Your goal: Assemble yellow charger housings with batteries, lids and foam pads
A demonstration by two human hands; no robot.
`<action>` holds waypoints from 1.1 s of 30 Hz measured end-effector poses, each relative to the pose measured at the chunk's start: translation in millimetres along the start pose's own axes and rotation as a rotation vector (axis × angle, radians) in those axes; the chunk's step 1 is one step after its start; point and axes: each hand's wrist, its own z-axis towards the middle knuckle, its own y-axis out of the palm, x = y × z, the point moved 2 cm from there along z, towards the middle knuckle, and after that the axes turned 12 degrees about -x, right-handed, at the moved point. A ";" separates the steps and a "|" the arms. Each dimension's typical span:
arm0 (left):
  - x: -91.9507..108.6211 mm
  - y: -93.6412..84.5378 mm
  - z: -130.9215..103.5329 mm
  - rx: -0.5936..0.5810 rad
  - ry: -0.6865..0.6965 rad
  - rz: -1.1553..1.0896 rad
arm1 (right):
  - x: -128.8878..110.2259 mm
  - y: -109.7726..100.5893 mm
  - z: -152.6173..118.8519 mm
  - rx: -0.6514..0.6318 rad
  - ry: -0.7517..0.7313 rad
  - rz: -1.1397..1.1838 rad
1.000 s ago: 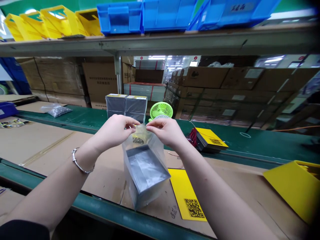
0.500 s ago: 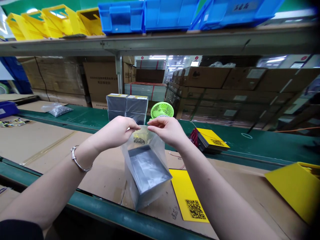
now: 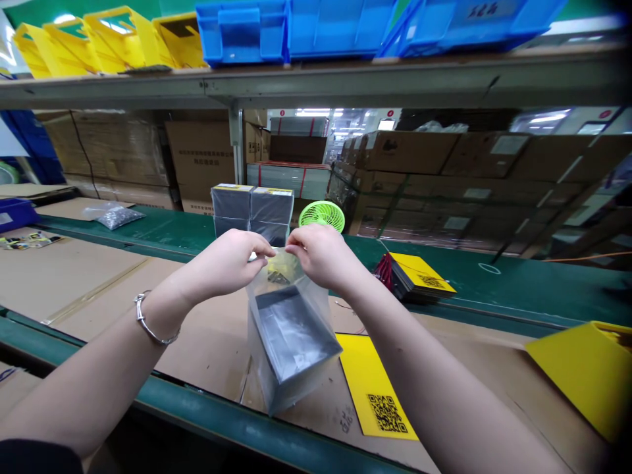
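Observation:
A frosted plastic bag [image 3: 320, 304] stands on the cardboard-covered bench, with a grey box [image 3: 293, 336] inside it. Something small, yellow and dark shows through the bag's upper part; I cannot make out what it is. My left hand [image 3: 236, 260] pinches the bag's top edge between thumb and fingers. Close beside it, my right hand [image 3: 318, 255] grips the same edge, fingertips curled. Under my right forearm lies a flat yellow card [image 3: 372, 388] with a QR code.
Behind the bag stand bagged grey boxes [image 3: 251, 209] and a green fan [image 3: 322, 214]. A stack of yellow-topped pieces [image 3: 422, 273] sits to the right, near a yellow bin [image 3: 582, 375]. Blue bins [image 3: 336, 29] line the shelf overhead. A bag of small parts [image 3: 116, 216] lies at left.
My right hand has shifted slightly left along the bag's top edge, closer to my left hand, and its fingers are more curled. The bag and box stay in place.

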 end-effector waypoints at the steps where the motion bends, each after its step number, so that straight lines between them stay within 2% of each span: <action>1: 0.6 -0.7 -1.7 0.001 -0.011 0.010 | 0.2 -1.1 -2.1 0.022 -0.002 -0.038; 4: 4.5 -2.7 -10.3 0.029 -0.026 0.057 | -4.0 -13.1 -13.3 0.122 0.010 -0.035; 6: 9.8 -3.2 -19.6 0.097 -0.010 0.099 | -11.9 -25.4 -24.7 0.180 -0.007 0.074; 7: 13.4 -2.7 -25.3 0.153 0.007 0.113 | -17.2 -30.4 -30.8 0.164 -0.033 0.147; 8: 17.8 -1.0 -31.8 0.220 0.027 0.120 | -23.0 -33.6 -36.6 0.101 -0.067 0.217; 10: 28.7 7.6 -46.4 0.353 0.087 0.111 | -34.3 -32.3 -46.4 -0.130 -0.128 0.321; 12: 42.6 25.4 -61.2 0.438 0.189 0.089 | -41.6 -22.2 -52.8 -0.348 -0.150 0.363; 14: 58.4 52.8 -74.2 0.444 0.337 0.088 | -44.1 -6.8 -54.5 -0.445 -0.170 0.371; 16: 72.2 85.3 -83.5 0.417 0.422 0.126 | -42.6 10.5 -52.9 -0.468 -0.189 0.359; 19: 81.8 126.5 -90.9 0.531 0.350 0.142 | -35.5 32.9 -50.0 -0.497 -0.153 0.270; 22: 79.2 148.9 -91.3 0.551 0.167 0.114 | -27.7 43.9 -48.5 -0.524 -0.112 0.177; 27: 67.4 149.0 -89.6 0.519 -0.058 0.079 | -20.7 45.7 -44.3 -0.579 -0.093 0.175; 33: 56.7 142.1 -82.2 0.501 -0.108 0.034 | -13.3 49.4 -37.1 -0.533 -0.037 0.232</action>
